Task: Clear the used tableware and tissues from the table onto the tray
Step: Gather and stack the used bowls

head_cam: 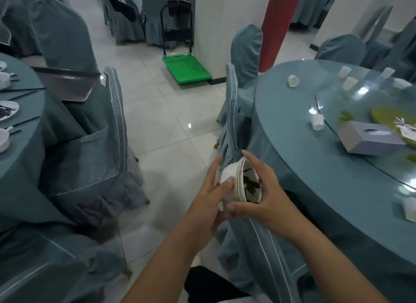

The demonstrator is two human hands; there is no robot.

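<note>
Head view: bowls [238,181] between both hands' grip.

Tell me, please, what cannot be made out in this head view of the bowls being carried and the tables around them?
- Stack of bowls: the count is unclear; the left hand and right hand cover the rims.
- Dark residue inside the top bowl: too blurred to identify.
- Tray: its surface is foreshortened and partly behind a chair.
- Left table's dishes: cut off by the frame edge.
- Yellow plate: partly hidden by the tissue box.
</note>
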